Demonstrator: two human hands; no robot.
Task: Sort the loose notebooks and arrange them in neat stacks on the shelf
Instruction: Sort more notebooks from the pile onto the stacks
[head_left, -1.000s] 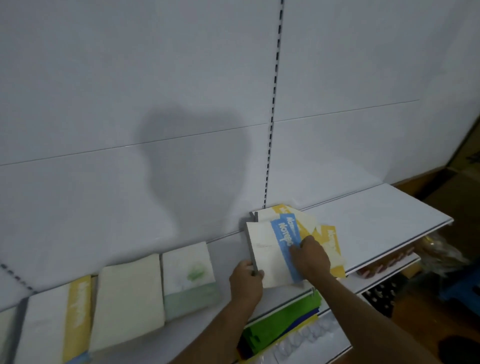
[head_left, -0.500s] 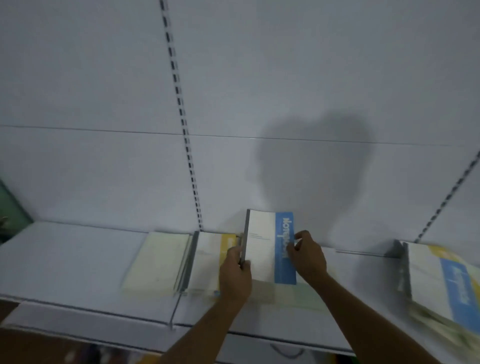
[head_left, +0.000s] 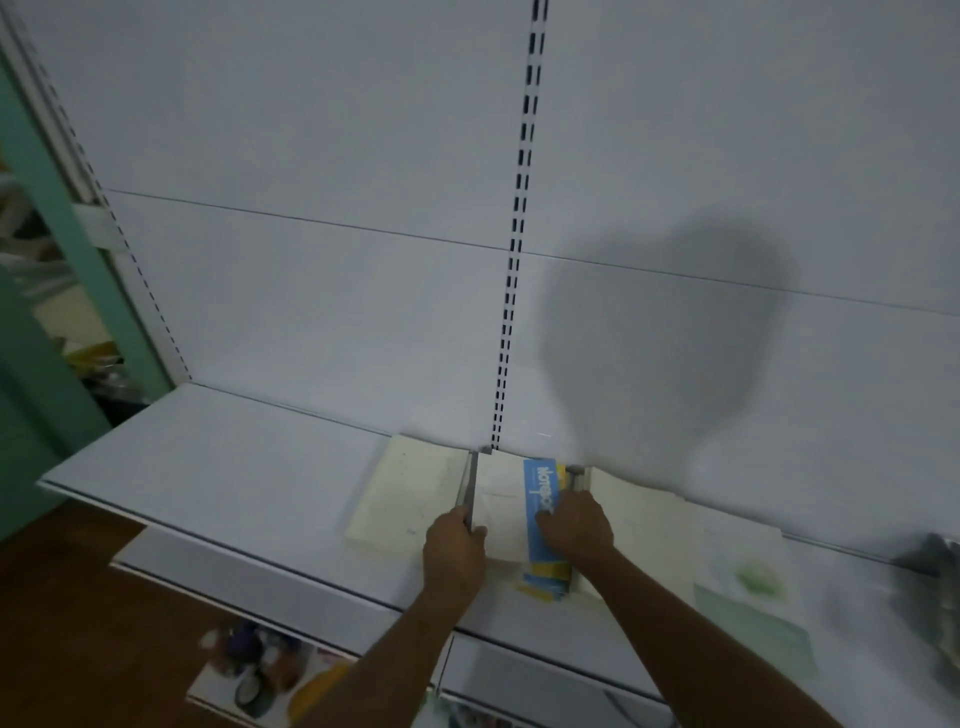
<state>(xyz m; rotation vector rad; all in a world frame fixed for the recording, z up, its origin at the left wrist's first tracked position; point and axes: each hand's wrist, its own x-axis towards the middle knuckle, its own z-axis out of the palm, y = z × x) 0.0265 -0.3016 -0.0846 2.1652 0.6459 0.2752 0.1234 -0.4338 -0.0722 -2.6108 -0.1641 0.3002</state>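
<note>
A white notebook with a blue "Notebook" band (head_left: 519, 506) lies on top of a stack with a yellow band on the white shelf (head_left: 234, 467), below the slotted upright. My left hand (head_left: 457, 545) grips its grey spine at the left edge. My right hand (head_left: 574, 525) holds its right side, fingers curled over the blue band. A cream notebook stack (head_left: 405, 493) lies directly to the left. Another cream stack (head_left: 644, 519) lies to the right, then a white and green notebook stack (head_left: 748, 587).
The shelf's left half is bare white board up to its end by a green post (head_left: 62, 249). A lower shelf (head_left: 519, 675) juts out beneath with blurred goods (head_left: 260, 670) under it. A blurred dark object (head_left: 935, 561) sits at the far right edge.
Both hands carried the blue-banded notebook leftwards from the loose pile on the right and lowered it flat onto the yellow-banded stack. The view swung left with it.
</note>
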